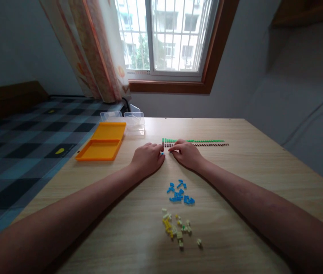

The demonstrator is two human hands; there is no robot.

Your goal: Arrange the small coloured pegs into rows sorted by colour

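Observation:
My left hand (148, 157) rests on the table with its fingers curled. A small blue building brick (162, 153) shows between its thumb and fingertips, partly hidden by them. Facing it from the right is my right hand (188, 153), its index finger stretched toward the left hand and nothing visible in its fingers. Just beyond both hands run a row of green bricks (207, 141) and, nearer to me, a row of dark brown bricks (211, 144). The right hand covers part of these rows. Loose blue bricks (177, 196) lie between my forearms.
Closer to me is a pile of cream and yellow bricks (179, 235). An open orange case (101, 150) lies at the left, with clear plastic boxes (134, 127) behind it. A checked bed (35, 137) adjoins the table's (249, 190) left side. Beyond is a window (175, 38).

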